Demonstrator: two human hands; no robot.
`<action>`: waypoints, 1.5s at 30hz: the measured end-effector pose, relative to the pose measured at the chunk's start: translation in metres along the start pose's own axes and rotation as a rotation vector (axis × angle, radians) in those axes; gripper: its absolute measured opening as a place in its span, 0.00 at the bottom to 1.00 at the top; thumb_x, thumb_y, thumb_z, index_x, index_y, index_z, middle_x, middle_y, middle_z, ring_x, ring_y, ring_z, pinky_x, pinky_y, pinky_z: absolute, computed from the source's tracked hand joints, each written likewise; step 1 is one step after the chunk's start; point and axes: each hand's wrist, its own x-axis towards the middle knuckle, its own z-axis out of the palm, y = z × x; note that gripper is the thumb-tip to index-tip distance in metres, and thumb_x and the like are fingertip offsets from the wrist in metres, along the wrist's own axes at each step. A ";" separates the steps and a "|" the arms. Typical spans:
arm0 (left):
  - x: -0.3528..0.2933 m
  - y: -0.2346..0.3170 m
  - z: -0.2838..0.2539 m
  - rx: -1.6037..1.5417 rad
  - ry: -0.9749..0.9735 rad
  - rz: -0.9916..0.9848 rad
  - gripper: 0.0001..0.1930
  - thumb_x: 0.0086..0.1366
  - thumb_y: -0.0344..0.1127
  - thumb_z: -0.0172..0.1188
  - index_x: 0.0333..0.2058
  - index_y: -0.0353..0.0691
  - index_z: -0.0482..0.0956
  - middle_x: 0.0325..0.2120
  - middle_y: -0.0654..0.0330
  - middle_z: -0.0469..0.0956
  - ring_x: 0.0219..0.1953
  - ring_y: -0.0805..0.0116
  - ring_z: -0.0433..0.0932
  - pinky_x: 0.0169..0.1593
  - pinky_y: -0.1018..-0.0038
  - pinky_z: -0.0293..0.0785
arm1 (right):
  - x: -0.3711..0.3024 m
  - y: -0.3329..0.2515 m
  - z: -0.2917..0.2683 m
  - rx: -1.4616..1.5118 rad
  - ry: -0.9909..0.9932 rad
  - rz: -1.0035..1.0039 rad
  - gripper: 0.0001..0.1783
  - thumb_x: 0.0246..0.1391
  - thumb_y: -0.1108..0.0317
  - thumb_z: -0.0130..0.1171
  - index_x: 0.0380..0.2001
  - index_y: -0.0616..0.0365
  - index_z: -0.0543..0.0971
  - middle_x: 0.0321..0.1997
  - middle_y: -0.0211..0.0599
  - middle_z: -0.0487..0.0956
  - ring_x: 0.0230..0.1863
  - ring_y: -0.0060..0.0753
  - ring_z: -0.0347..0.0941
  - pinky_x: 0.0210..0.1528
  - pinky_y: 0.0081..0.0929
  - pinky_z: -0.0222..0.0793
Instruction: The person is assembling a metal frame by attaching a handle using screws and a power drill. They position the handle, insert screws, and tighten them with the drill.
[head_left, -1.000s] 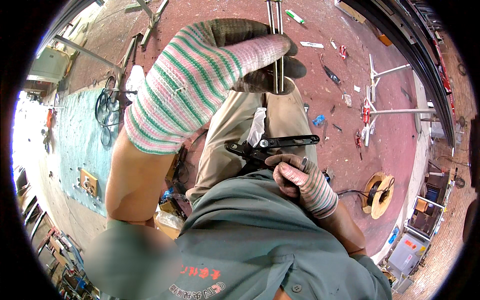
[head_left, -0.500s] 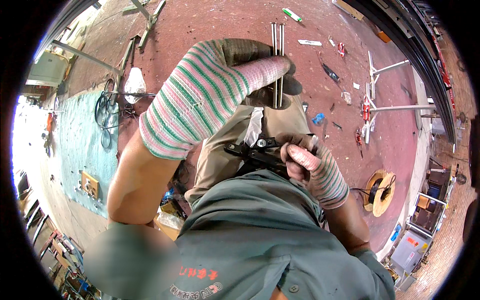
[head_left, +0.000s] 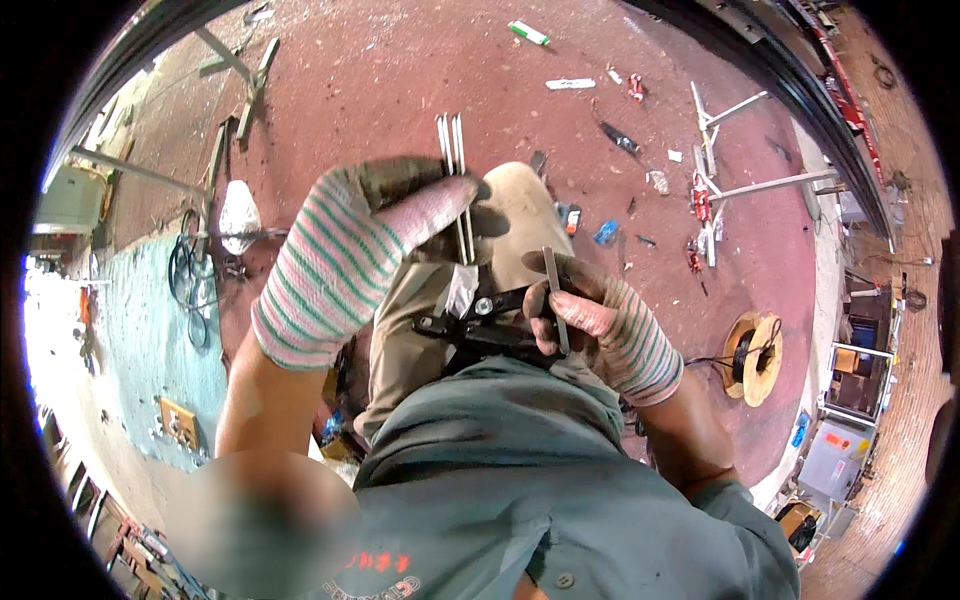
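Note:
My left hand (head_left: 385, 215), in a pink, green and white striped glove with dark fingers, is closed round long thin metal rods (head_left: 459, 150). They stand nearly upright in the pinch, their ends showing above and below the fingers. My right hand (head_left: 615, 325), gloved alike, pinches a slim flat metal bar (head_left: 552, 278) between thumb and fingers. To its left, over my lap, lies a black hinged-looking object (head_left: 440, 327) with a shiny round bolt; its kind is unclear and the right hand partly covers it. A white strip (head_left: 462, 290) hangs beside it.
Red floor beyond my knees carries scraps, a green-and-white tube (head_left: 528, 33) and blue crumpled plastic (head_left: 606, 232). Metal frame legs (head_left: 765, 188) stand at right, near a wooden cable spool (head_left: 768, 365). At left are a teal mat (head_left: 150, 310) and a white bag (head_left: 238, 215).
My left hand has come lower and left in the picture with the rods. My right hand has turned, and its flat metal bar now shows along its length. The whole view has shifted slightly.

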 end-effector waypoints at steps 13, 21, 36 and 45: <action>-0.005 0.009 0.012 0.003 -0.024 -0.069 0.16 0.67 0.39 0.60 0.43 0.29 0.79 0.34 0.53 0.84 0.36 0.66 0.84 0.41 0.70 0.82 | -0.057 -0.153 -0.024 -1.042 0.471 -0.845 0.16 0.64 0.63 0.57 0.51 0.58 0.80 0.35 0.27 0.73 0.35 0.20 0.68 0.38 0.20 0.65; -0.005 0.003 0.010 -0.009 -0.067 0.007 0.15 0.69 0.34 0.58 0.45 0.23 0.78 0.34 0.53 0.84 0.38 0.65 0.84 0.45 0.70 0.81 | -0.024 -0.284 -0.031 -1.591 0.556 -1.048 0.15 0.60 0.69 0.59 0.50 0.57 0.80 0.45 0.41 0.76 0.42 0.37 0.73 0.48 0.30 0.69; -0.009 -0.006 0.001 -0.108 -0.067 0.039 0.12 0.67 0.33 0.61 0.43 0.29 0.82 0.34 0.59 0.84 0.38 0.75 0.81 0.44 0.76 0.77 | -0.021 -0.205 0.003 -1.327 0.474 -1.326 0.15 0.60 0.70 0.59 0.50 0.57 0.81 0.46 0.36 0.82 0.47 0.31 0.77 0.54 0.30 0.70; -0.004 0.015 0.020 0.237 -0.138 0.147 0.13 0.67 0.34 0.61 0.44 0.30 0.82 0.32 0.60 0.84 0.36 0.78 0.78 0.42 0.77 0.76 | 0.027 -0.108 0.047 -0.776 -0.017 -0.310 0.21 0.56 0.59 0.67 0.45 0.65 0.83 0.39 0.34 0.84 0.41 0.23 0.77 0.47 0.24 0.72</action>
